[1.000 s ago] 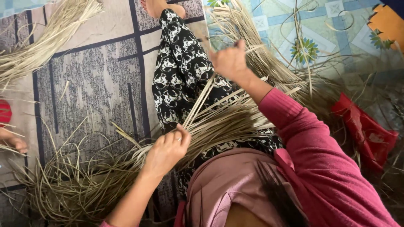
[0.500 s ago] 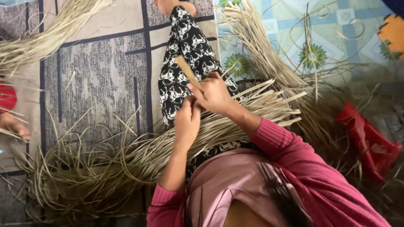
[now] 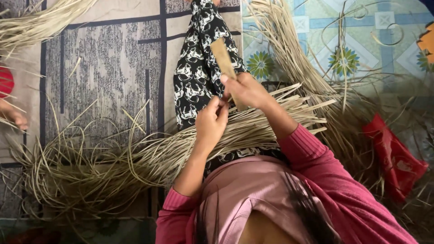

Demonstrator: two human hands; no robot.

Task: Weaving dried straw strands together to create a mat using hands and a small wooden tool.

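Note:
My right hand (image 3: 246,90) grips a flat tan reed strip (image 3: 222,54) that sticks up and away over my outstretched leg in black-and-white patterned trousers (image 3: 194,81). My left hand (image 3: 211,119) is just below and to the left, its fingertips pinched on the lower end of the same strip. Across my lap lies a thick bundle of long dried reed strips (image 3: 149,153), fanning out to the left and right.
A grey patterned mat (image 3: 104,68) covers the floor at left, a blue flowered mat (image 3: 361,40) at right. More reed piles lie at top left (image 3: 36,22) and top centre-right (image 3: 285,40). A red cloth (image 3: 393,153) lies right. Another person's foot (image 3: 13,115) shows at the left edge.
My hands came together from apart: the right hand drew in from up high, the left rose from the bundle, and both now hold one strip over my leg.

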